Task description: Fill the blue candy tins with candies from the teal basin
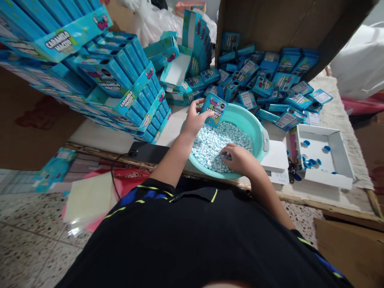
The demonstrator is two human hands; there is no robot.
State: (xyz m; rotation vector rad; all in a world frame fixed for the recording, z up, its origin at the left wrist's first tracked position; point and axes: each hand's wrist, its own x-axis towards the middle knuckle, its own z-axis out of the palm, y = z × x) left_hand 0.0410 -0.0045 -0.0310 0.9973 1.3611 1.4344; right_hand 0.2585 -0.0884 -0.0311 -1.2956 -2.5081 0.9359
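Note:
My left hand [196, 117] is closed round a small blue candy box [215, 107] marked "CARAMELO MACIZO", held tilted over the far left part of a turquoise basin [258, 136]. Pale blue and white candies [210, 142] cover the basin's bottom. On the near right side, my right hand [238, 158] dips into them, its fingers curled and pressed together on some candies. Those fingertips are partly hidden among the pieces. Under the basin's right side a white kitchen scale [276, 160] shows in part.
Filled display trays [129, 100] are stacked high at the left. Many blue boxes [240, 80] lie heaped behind the basin, before a large cardboard box [270, 24]. An open white carton [327, 160] with blue caps stands right. A black device [150, 152] with a cable lies on the table's front edge.

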